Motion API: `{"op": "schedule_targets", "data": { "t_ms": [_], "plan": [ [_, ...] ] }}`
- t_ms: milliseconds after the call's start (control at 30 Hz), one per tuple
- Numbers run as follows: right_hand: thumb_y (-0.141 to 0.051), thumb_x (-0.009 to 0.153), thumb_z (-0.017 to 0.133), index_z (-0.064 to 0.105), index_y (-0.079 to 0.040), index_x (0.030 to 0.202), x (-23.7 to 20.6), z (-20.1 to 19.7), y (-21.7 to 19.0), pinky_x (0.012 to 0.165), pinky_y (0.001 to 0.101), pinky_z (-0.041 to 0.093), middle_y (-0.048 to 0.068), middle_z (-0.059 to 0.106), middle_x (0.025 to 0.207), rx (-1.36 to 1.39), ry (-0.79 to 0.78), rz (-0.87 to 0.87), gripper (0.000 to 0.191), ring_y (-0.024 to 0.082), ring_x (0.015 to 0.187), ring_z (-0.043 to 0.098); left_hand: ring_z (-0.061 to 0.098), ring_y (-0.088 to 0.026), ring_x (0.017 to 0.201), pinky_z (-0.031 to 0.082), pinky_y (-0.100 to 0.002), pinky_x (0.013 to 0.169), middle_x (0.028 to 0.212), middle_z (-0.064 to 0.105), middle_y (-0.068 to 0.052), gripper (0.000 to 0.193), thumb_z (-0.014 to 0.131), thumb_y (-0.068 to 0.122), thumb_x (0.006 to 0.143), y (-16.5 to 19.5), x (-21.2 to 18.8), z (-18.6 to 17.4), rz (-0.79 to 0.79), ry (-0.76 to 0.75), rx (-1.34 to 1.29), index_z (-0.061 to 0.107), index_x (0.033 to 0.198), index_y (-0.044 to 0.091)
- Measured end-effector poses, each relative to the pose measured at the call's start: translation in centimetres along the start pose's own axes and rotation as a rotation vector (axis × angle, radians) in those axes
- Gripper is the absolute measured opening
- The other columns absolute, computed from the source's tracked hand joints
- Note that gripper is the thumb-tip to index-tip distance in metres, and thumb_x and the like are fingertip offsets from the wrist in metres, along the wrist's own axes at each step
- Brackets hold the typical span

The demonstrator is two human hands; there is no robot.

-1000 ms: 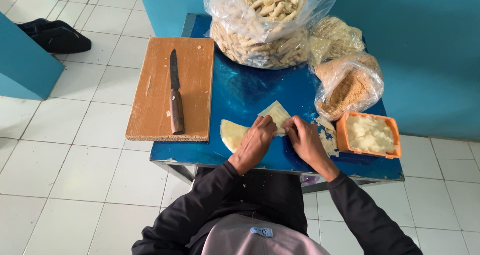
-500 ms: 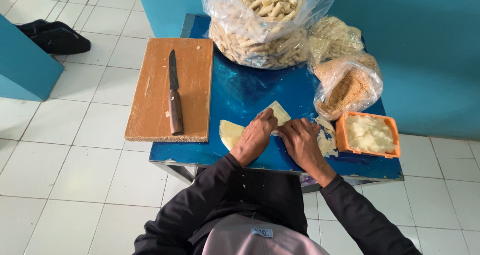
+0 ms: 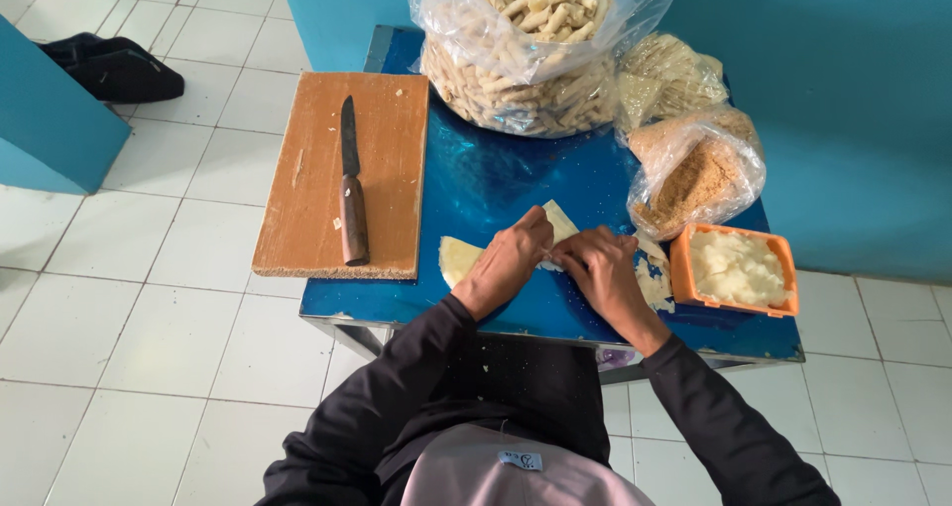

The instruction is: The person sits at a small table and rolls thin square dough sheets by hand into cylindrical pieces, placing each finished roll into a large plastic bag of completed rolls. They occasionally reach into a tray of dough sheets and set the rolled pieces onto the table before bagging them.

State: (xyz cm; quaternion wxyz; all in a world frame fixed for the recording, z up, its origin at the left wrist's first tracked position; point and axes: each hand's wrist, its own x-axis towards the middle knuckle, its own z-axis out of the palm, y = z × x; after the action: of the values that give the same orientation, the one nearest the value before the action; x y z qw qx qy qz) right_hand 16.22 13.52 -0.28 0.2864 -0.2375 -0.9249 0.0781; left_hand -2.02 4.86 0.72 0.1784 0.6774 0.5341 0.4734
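Both hands' fingers (image 3: 535,230) on wrapper (image 3: 458,260) (table)

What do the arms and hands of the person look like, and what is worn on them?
Both arms wear long black sleeves that reach to the wrists. The left hand and the right hand are bare: no gloves show, and no rings, watch or bracelet can be made out.

Knife (image 3: 350,191) on wooden cutting board (image 3: 387,159), big bag of rolled snacks (image 3: 526,60), black bag (image 3: 114,67) on floor.
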Motion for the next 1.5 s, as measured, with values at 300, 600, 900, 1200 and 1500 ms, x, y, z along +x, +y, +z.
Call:
{"op": "schedule_targets", "data": {
  "t_ms": [300,600,900,1200,1500],
  "plan": [
    [-0.024,0.091,0.077,0.075,-0.014,0.099,-0.3,-0.1,-0.2,0.083,0.0411,0.029,-0.004,0.070,0.089,-0.066,0.050,-0.082,0.013,0.016,0.088,0.059,0.061,-0.041,0.093,0.049,-0.045,0.075,0.100,0.052,-0.020,0.009,0.058,-0.010,0.083,-1.0,0.6,0.7,0.111,0.083,0.122,0.052,0.080,-0.005],
    [-0.022,0.096,0.076,0.074,-0.013,0.107,-0.6,0.4,-0.8,0.087,0.0428,0.030,-0.003,0.067,0.105,-0.299,0.068,-0.096,0.014,0.017,0.099,0.054,0.059,-0.041,0.096,0.050,-0.047,0.079,0.104,0.048,-0.019,0.004,0.060,-0.005,0.090,-0.1,-0.3,0.3,0.105,0.048,0.187,0.056,0.090,-0.004],
    [-0.004,0.093,0.062,0.061,-0.016,0.143,-1.6,0.4,-3.2,0.083,0.0451,0.030,0.002,0.057,0.137,-0.502,-0.072,-0.001,0.051,0.022,0.108,0.049,0.060,-0.040,0.098,0.051,-0.046,0.076,0.112,0.049,-0.023,0.027,0.051,-0.010,0.088,1.3,-2.6,1.5,0.009,0.109,0.297,0.052,0.115,-0.011],
    [0.006,0.083,0.067,0.051,-0.026,0.154,2.5,2.3,0.8,0.087,0.0458,0.032,0.002,0.042,0.155,-0.568,-0.166,0.046,0.080,0.025,0.114,0.045,0.054,-0.034,0.124,0.046,-0.040,0.100,0.138,0.052,-0.021,0.046,0.056,-0.004,0.086,2.3,-4.6,1.7,0.067,0.024,0.521,0.054,0.132,-0.009],
    [-0.017,0.081,0.082,0.054,-0.023,0.148,3.6,2.3,3.2,0.087,0.0429,0.034,-0.007,0.076,0.099,-0.042,-0.109,0.047,0.072,0.019,0.094,0.060,0.053,-0.031,0.125,0.045,-0.040,0.105,0.134,0.056,-0.018,0.042,0.057,-0.004,0.086,2.5,-4.6,1.6,0.037,-0.015,0.519,0.057,0.128,-0.007]
  ]
}}
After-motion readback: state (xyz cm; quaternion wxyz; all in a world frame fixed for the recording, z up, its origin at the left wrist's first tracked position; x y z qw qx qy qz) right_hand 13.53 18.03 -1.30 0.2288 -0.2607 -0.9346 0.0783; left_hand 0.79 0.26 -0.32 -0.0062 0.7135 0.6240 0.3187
